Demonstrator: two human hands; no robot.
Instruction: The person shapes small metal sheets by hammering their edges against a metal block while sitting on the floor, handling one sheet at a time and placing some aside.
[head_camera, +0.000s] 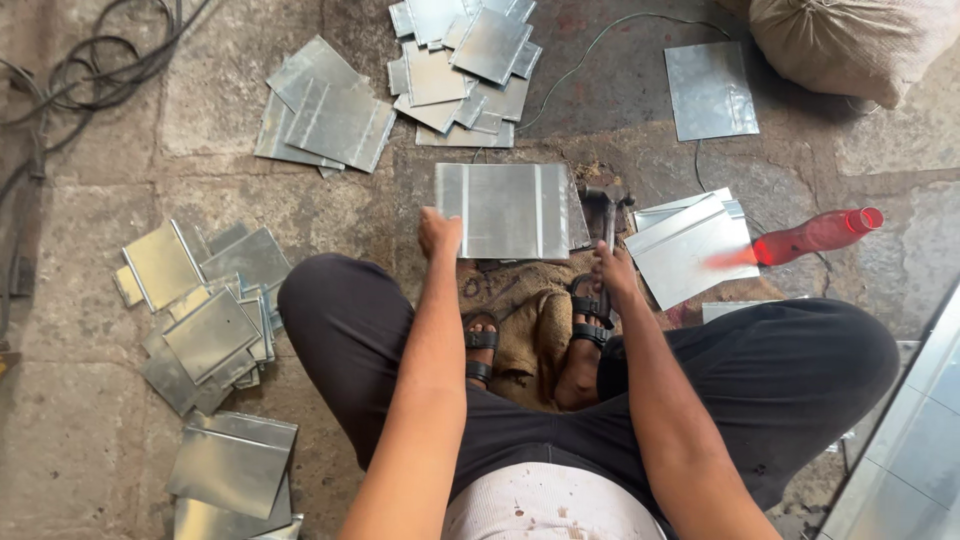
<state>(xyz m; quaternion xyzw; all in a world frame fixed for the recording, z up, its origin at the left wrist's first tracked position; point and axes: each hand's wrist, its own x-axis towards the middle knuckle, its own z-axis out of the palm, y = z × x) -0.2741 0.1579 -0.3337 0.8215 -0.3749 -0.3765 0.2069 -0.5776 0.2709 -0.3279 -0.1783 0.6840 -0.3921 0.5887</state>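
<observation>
- The left hand (438, 232) pinches the near-left corner of the metal sheet (508, 208) lying on the floor; a hammer blow could skid it or catch fingers.
- The right hand (612, 268), closed around the hammer (606, 205), could slip onto sharp edges.

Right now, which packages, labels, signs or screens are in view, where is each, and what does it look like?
Sack: top right corner on the stone floor, bulging, beige woven cloth, partly cut off.
Bottle: lying on its side, right of the right hand, translucent red plastic.
Burlap mat: under the feet, brown, faint markings.
No labels, signs or screens.
</observation>
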